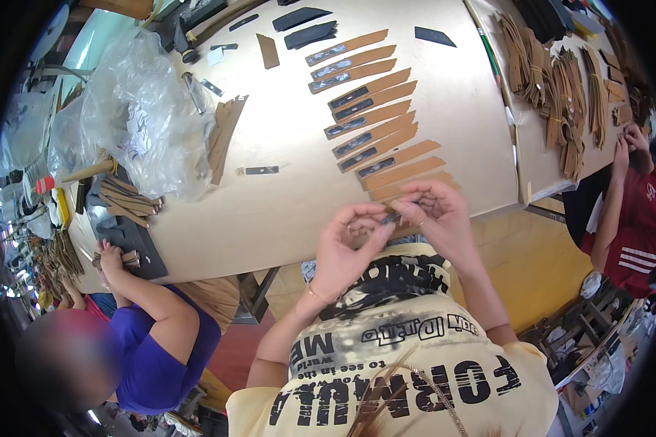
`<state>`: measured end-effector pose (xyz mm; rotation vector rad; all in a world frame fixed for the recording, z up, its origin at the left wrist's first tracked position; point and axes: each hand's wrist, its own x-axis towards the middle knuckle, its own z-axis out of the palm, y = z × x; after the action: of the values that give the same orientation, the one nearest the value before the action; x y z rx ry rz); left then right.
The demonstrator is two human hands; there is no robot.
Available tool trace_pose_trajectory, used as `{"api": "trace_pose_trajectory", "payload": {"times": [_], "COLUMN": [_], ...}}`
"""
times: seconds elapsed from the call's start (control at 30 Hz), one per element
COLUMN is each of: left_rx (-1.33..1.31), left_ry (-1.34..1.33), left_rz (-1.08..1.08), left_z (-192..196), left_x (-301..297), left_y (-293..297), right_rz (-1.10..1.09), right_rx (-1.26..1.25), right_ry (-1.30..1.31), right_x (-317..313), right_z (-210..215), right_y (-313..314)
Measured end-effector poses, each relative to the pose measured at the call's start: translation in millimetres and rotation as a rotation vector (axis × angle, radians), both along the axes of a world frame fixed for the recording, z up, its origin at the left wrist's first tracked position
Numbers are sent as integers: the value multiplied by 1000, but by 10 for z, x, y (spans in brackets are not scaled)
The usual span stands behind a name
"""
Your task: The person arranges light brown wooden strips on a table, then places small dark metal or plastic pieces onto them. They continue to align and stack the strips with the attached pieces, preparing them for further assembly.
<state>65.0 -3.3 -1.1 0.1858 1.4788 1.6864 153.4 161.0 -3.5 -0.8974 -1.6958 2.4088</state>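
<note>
At the table's near edge, my left hand [353, 244] and my right hand [437, 218] meet with fingers pinched. Between their fingertips is a small dark strip [391, 218], partly hidden by the fingers. Just beyond them, brown leather strips [408, 166] lie in a slanting row running away from me. Several of them carry a dark, shiny patch [377, 167] on the left end. The nearest strips lie partly under my hands. One loose dark piece with a pale end [261, 170] rests on the table to the left.
Brown strips [226, 138] and a crumpled clear plastic bag [142, 116] lie left. Dark leather pieces [310, 33] and a hammer [186, 47] are at the back. Strip bundles [561, 109] fill the right table. A person in purple [164, 342] works left; another in red [634, 211] stands right.
</note>
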Motion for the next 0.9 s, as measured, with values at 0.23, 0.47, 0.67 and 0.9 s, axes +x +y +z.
{"api": "trace_pose_trajectory", "payload": {"times": [0.23,0.47,0.67,0.9], "left_rx": [-53,-283,-407,-487], "left_ry": [-29,215,423,526], "left_rz": [92,74,104,124], "left_z": [-72,-147,-166,-139], "left_x": [-80,-224,-268,-264], "left_y": [104,198,312,373], "right_rz": [-44,133,107,108], "right_rx": [12,725,765,757], "right_ry": [61,43,-43,-97], "right_x": [-49,-180,-333,-375], "right_z": [-27,-49,-64,-100], "right_y": [4,84,79,79]}}
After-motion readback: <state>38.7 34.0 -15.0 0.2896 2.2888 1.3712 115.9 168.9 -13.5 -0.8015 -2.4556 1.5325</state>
